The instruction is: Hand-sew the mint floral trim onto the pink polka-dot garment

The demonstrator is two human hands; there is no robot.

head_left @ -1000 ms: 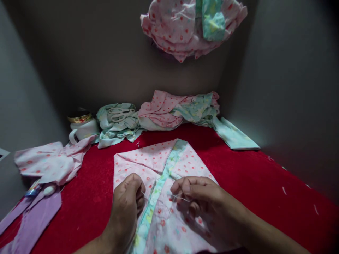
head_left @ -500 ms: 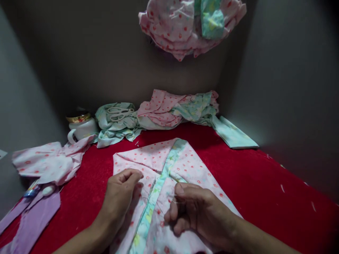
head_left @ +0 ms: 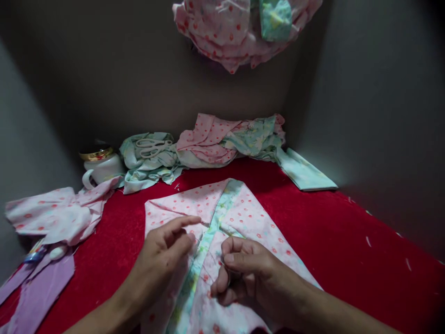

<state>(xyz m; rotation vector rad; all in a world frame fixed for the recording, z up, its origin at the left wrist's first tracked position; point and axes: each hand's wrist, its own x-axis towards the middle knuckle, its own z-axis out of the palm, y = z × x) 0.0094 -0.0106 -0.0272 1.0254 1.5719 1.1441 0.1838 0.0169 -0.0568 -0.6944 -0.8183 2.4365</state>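
Pink fabric with red flowers [head_left: 252, 218] lies in front of me, folded to a point at its far end. A mint-green floral strip [head_left: 217, 215] runs down its middle. My left hand [head_left: 168, 250] hovers over the fabric's left side, index finger stretched out and thumb apart, holding nothing I can see. Right of the strip, my right hand [head_left: 246, 269] is closed in a pinch just above the cloth. A fine thread [head_left: 229, 278] shows at its fingers; whether a needle is there too, I cannot make out.
A red cloth [head_left: 114, 250] covers the table. At the back are a white mug [head_left: 104, 170], scissors [head_left: 153, 147] on green fabric, crumpled pink fabric [head_left: 208, 139] and a folded mint cloth [head_left: 308, 171]. Pink and purple pieces [head_left: 48, 287] lie left. A ruffled bundle [head_left: 222, 32] hangs above.
My left fingers have gone from a pinch to spread, with the index stretched out. My right hand has shifted slightly left and its fingers have curled in. The view has moved a little.
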